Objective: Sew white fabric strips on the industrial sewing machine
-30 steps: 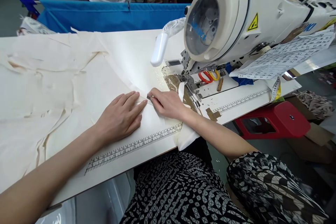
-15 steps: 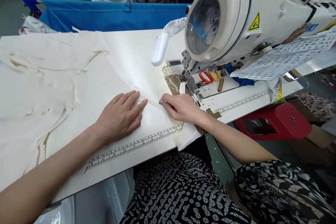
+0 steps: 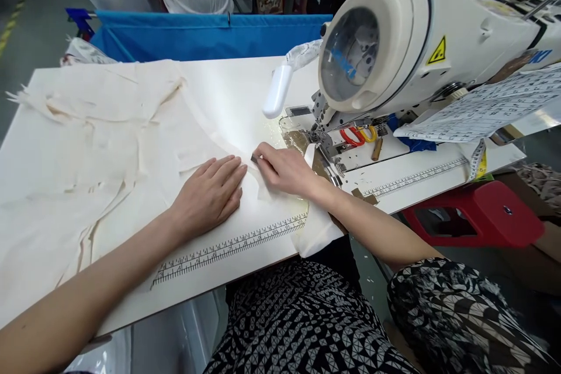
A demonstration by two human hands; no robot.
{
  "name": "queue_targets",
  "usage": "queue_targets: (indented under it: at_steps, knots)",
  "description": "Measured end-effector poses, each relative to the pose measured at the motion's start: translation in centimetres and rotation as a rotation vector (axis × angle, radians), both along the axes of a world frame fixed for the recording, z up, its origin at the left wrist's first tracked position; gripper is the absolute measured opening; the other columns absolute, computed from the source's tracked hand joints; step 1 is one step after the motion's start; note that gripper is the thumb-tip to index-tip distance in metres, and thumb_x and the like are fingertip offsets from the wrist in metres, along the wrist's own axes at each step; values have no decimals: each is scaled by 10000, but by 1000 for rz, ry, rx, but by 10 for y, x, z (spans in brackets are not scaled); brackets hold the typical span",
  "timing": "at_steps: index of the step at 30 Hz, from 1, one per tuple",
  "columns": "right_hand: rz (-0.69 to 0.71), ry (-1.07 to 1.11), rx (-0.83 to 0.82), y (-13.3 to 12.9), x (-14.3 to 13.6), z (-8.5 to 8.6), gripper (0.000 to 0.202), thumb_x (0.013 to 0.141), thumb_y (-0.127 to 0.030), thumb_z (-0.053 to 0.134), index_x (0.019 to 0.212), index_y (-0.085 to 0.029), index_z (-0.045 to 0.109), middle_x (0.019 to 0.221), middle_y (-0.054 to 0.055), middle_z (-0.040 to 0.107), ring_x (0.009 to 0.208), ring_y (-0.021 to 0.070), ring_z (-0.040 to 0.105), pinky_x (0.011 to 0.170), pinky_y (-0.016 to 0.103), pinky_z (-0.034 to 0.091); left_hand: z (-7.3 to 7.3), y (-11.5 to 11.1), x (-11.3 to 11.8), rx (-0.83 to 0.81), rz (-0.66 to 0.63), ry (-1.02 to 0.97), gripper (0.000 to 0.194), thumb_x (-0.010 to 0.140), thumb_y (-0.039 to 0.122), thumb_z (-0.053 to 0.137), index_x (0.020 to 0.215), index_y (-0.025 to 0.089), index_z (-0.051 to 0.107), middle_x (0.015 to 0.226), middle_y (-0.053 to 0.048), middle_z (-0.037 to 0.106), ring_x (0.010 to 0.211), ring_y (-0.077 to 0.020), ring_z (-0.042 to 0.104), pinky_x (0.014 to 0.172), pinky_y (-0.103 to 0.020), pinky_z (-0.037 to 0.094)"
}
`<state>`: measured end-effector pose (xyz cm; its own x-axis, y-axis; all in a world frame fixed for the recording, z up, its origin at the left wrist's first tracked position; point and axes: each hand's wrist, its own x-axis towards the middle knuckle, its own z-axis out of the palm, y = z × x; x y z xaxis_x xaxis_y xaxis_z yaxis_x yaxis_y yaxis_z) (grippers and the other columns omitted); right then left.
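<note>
Cream fabric (image 3: pixel 114 128) lies spread over the white sewing table (image 3: pixel 245 257). My left hand (image 3: pixel 210 194) rests flat on the cloth, fingers together, pressing it down. My right hand (image 3: pixel 284 169) sits just to its right, pinching a small dark metal tool (image 3: pixel 255 158) against a folded edge of the fabric. The presser foot (image 3: pixel 322 146) of the white sewing machine (image 3: pixel 416 41) is a short way right of my right hand. A fabric end hangs over the table's front edge.
A ruler strip (image 3: pixel 228 245) is printed along the table front. Red and yellow scissors (image 3: pixel 359 134) lie behind the needle. A printed sheet (image 3: pixel 486 108) rests on the machine bed. A blue cloth bin (image 3: pixel 205 35) stands behind the table, a person beyond it. A red stool (image 3: pixel 477 210) sits at right.
My right hand slid toward the machine, then came back left close to my left hand. The camera view shifted slightly. My left hand stayed flat on the cloth.
</note>
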<state>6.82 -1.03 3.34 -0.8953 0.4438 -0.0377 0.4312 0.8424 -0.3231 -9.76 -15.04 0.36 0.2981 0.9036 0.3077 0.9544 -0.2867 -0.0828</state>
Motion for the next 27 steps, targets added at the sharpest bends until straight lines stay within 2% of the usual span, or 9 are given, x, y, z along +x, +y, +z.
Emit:
queue_targets:
  at_steps: [6,11,17,24,27]
  knots:
    - [8,40,-1,1,-2,-13,236,1013,-239,347,1125,-179,547,906,49,753,737,197,618,600,311,283,2,0,1,-22,6,4,428,997,284,355,1313,95,574,1357,-199,597,1290,-327,558,1045,-499,493]
    - [26,38,-9,1,1,-14,235,1010,-235,341,1120,-186,543,931,40,757,741,188,615,583,305,262,3,1,1,-51,15,-10,420,994,288,354,1317,119,563,1358,-193,594,1304,-322,547,1046,-505,488]
    - [42,-31,48,-2,0,-9,254,999,-235,327,1110,-171,546,873,51,736,688,181,586,560,306,239,5,1,3,-76,24,-41,423,983,276,368,1322,122,568,1355,-206,597,1300,-340,550,1037,-528,485]
    - [76,-92,81,2,23,6,231,964,-214,363,1025,-185,584,816,50,728,684,185,587,566,311,231,7,1,3,-112,28,-38,431,987,284,364,1318,113,579,1378,-211,586,1299,-357,550,1034,-559,476]
    - [79,-97,77,3,19,8,241,974,-205,356,1070,-183,576,844,54,738,683,186,588,561,309,232,9,1,2,-97,59,-45,430,987,290,368,1311,109,584,1381,-211,582,1295,-357,551,1057,-568,454]
